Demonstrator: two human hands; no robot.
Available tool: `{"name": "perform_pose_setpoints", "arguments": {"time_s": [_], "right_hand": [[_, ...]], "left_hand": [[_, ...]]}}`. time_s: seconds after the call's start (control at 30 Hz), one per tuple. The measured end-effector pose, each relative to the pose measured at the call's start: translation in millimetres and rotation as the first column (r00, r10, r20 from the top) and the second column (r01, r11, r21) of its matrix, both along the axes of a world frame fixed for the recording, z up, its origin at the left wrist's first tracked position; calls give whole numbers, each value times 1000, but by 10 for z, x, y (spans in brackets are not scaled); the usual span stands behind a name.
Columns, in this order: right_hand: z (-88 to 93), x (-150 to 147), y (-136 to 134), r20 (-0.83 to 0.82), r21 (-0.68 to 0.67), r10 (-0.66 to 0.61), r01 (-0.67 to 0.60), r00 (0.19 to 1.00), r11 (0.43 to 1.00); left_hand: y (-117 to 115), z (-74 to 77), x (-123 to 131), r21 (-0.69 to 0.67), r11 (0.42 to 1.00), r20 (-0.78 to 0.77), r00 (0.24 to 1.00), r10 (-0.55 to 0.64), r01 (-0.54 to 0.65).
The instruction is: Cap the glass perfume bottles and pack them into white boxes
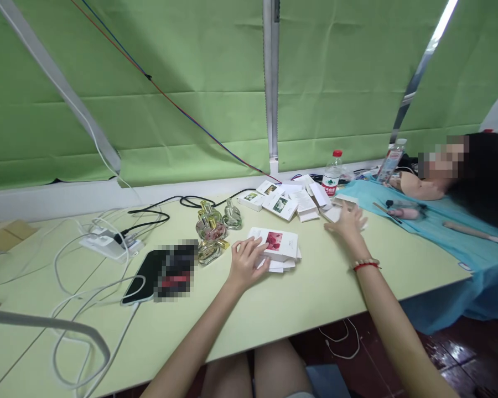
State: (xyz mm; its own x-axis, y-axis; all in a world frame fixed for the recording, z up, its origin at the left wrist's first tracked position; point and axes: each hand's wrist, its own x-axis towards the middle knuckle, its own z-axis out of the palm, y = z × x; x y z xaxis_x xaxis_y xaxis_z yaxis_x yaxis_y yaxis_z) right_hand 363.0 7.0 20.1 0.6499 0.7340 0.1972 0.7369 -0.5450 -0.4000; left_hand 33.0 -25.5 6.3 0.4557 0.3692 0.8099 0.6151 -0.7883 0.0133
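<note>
My left hand [245, 262] rests with curled fingers on a small stack of flat white cartons [279, 247]; the top carton bears a red flower print. My right hand [348, 223] lies open, fingers spread flat, on the pale green table [299, 298] beside more white cartons [288, 200] scattered further back. A red cord bracelet circles my right wrist. Several glass perfume bottles with gold caps [213, 230] stand just left of my left hand.
A black phone [149, 273], white cables and a power strip [108, 243] lie at the left. A water bottle [331, 176] stands at the back. A person rests on a blue cloth [452, 226] at the right. Green fabric hangs behind.
</note>
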Motion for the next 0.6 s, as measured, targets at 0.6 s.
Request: {"name": "perform_pose_setpoints", "arguments": {"time_s": [0.6], "right_hand": [[115,-232,-159,-24,682,-46,50,999,730]], "left_hand": [[34,66,1,-56,992,163,981,-105,116]]}}
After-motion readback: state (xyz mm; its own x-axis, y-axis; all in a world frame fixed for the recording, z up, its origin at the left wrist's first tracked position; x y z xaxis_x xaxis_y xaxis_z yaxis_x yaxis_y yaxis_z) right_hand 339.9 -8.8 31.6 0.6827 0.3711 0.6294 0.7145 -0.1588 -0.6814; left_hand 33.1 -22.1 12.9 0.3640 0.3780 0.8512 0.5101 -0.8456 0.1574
